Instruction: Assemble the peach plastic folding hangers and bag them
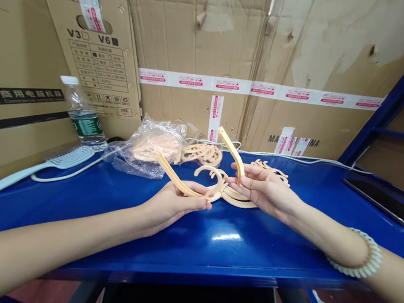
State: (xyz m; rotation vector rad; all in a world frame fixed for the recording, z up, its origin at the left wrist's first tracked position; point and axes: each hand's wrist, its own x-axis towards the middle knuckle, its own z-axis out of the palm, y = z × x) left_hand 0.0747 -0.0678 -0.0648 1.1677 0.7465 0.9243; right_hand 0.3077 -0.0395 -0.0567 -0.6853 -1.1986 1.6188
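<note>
My left hand is closed on a pale orange plastic hanger arm, pinching its lower end between thumb and fingers. A curved hanger hook rises at those fingertips; whether it is joined to the arm I cannot tell. Another hanger arm is pinched near its lower end by my right hand, tilted up and to the left, apart from the first. Behind and between the hands, several curved hanger pieces lie on the blue table, partly hidden.
A clear plastic bag of similar pieces lies at the back, beside a pile of hooks. More pieces lie behind my right hand. Leftward are a water bottle and hairbrush; a phone lies right. Cardboard walls the back.
</note>
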